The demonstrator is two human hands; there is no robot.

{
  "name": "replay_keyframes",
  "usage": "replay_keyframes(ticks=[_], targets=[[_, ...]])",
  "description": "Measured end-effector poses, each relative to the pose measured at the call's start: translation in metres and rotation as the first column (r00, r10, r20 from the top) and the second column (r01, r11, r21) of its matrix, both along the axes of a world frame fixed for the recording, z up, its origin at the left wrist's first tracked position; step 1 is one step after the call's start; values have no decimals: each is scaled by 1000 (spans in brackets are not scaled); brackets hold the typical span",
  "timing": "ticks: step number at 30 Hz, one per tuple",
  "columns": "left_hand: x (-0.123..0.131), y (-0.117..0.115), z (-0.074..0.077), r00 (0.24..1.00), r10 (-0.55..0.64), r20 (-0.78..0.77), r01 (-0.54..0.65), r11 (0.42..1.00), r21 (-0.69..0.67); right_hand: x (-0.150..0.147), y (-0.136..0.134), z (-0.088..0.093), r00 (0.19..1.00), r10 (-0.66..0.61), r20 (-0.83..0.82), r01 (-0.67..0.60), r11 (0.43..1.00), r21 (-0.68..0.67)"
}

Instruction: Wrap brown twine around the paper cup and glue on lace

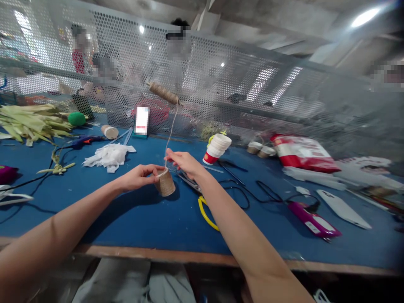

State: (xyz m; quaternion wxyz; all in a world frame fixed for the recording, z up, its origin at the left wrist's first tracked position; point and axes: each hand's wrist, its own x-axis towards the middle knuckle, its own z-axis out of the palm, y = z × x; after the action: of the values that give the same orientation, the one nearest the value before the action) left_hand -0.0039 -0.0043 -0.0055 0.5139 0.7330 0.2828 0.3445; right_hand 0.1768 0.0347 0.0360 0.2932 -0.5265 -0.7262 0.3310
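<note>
My left hand [139,176] grips the rim of a small cup wrapped in jute twine [165,182], held just above the blue table [132,219]. My right hand [184,162] pinches the twine strand [170,132] right beside the cup's top. That strand runs up to a twine spool [163,93] mounted on the perforated metal screen [221,84] at the back.
Scissors with yellow handles [202,202] lie under my right forearm. A stack of paper cups [217,148], white shredded material [109,155], green leaves [31,122], a purple glue gun [312,221] with black cables, and a red-white bag [301,153] are spread about. People stand behind the screen.
</note>
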Motion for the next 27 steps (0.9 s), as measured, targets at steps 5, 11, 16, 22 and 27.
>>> replay_keyframes(ticks=[5,11,16,22,27], targets=[[1,-1,1,997,-41,61,46,996,-71,-9,-12,5,941,39,-335,-75,993,-95],[1,-3,5,984,-56,168,83,984,-157,14,-36,10,934,-1,-356,3,1000,6],[0,-5,6,969,-97,228,139,974,-176,20,-49,2,945,-52,-323,78,995,68],[0,-8,9,956,-148,254,194,966,-170,20,-54,-6,923,-72,-377,88,996,26],[0,-11,12,952,-147,268,202,960,-193,18,-56,-9,896,-92,-434,87,996,-32]])
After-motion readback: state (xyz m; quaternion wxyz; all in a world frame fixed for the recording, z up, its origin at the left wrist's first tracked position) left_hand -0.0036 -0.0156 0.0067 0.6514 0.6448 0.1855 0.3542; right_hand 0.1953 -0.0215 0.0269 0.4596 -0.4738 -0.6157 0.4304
